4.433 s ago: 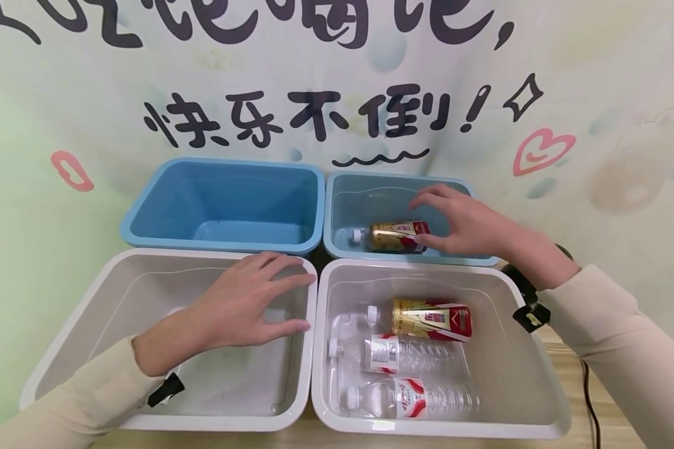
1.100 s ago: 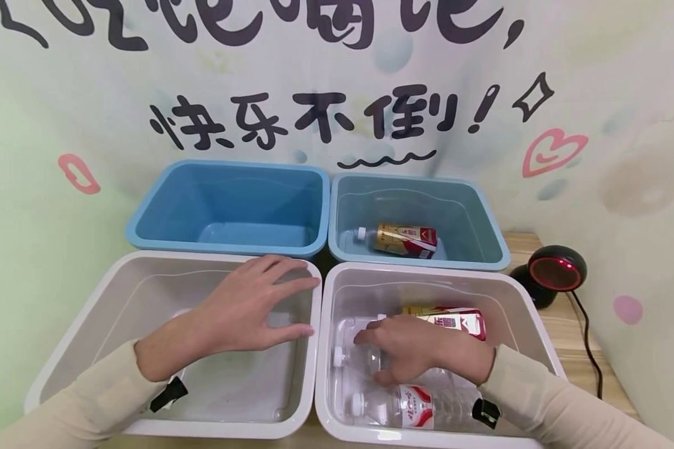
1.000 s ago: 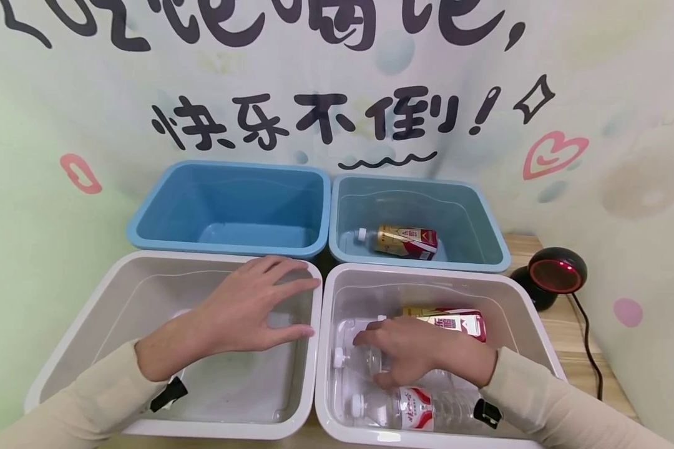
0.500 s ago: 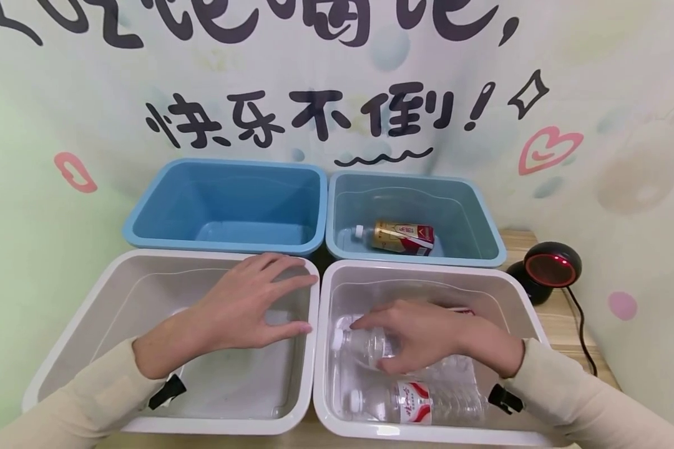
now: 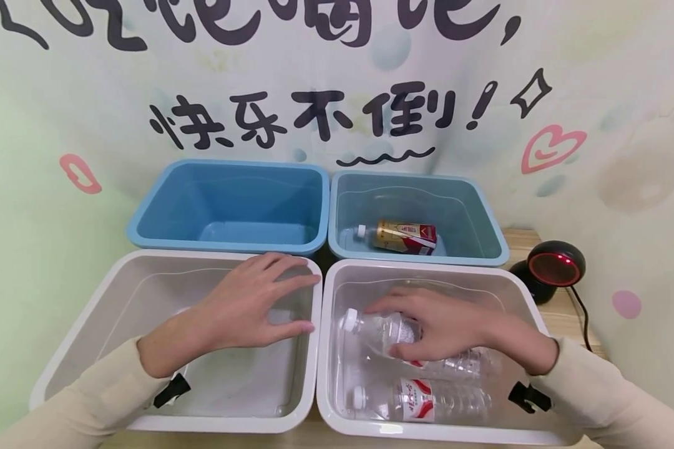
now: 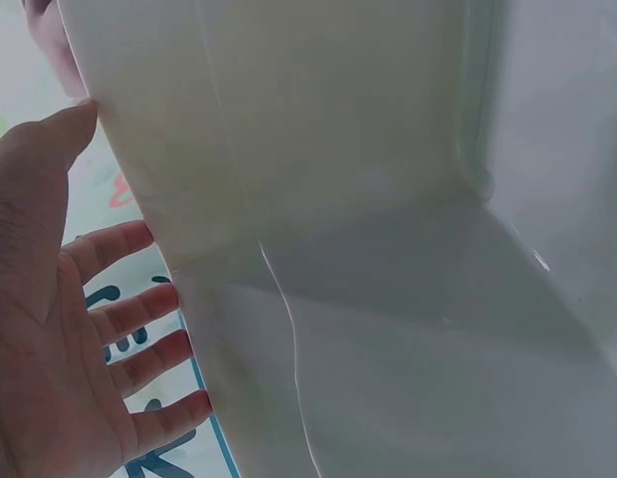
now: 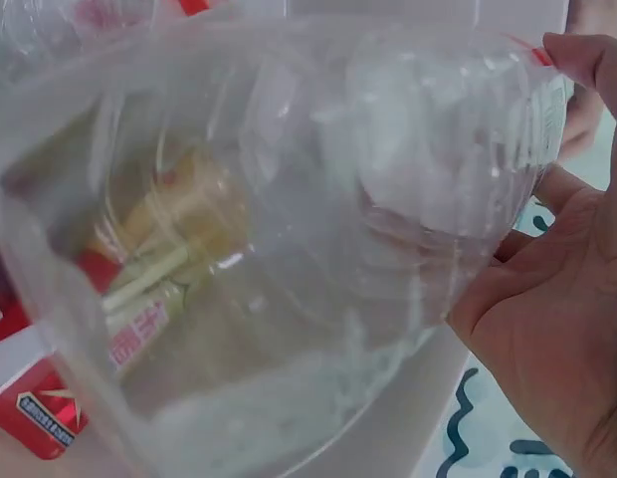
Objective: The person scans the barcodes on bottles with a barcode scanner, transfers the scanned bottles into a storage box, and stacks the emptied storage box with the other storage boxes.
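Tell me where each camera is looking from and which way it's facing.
Head: worn on the head, facing forward and down over four bins; left hand, right hand and sleeves show.
Left wrist: worn there, facing into the front-left bin; the left hand shows at picture left.
Right wrist: worn there, facing the clear bottle close up; the right hand grips it at picture right.
Shared: head and right wrist both show the clear bottle.

The right hand (image 5: 440, 323) partly hides its bottle (image 5: 379, 330).
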Tool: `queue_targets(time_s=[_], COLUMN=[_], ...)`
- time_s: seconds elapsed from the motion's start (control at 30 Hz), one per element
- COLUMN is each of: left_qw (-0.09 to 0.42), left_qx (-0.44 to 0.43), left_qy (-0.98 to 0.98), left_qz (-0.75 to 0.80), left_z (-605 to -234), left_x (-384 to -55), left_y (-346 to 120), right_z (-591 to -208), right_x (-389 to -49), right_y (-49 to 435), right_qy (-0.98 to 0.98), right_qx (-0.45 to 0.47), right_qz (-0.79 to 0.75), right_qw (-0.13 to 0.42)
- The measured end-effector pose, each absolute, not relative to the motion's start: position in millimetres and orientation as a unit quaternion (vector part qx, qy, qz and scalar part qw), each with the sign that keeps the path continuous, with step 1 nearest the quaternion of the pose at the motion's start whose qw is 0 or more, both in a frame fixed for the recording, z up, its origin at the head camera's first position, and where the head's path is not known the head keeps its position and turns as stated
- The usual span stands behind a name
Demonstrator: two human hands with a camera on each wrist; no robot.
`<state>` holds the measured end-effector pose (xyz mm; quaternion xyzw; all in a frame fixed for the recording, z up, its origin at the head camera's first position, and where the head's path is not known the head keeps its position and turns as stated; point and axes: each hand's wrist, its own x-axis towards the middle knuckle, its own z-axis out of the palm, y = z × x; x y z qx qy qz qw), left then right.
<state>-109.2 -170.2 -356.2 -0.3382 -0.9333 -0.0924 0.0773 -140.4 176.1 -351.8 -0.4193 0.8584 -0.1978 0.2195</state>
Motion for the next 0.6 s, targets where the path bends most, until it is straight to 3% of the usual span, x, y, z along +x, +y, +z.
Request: queue_targets(time_s=[0.6], left_qw=[0.074], left_qx=[-0.337], left_qy=[-0.934], left_qz=[-0.091], left_z=[-357], left_x=[-109], left_y=[-171], right_z=[-315], right_x=[-134], right_y=[199], right_qy=[0.856], right_qx=[-0.433], right_qz=[-0.236], right_qw=[0.158])
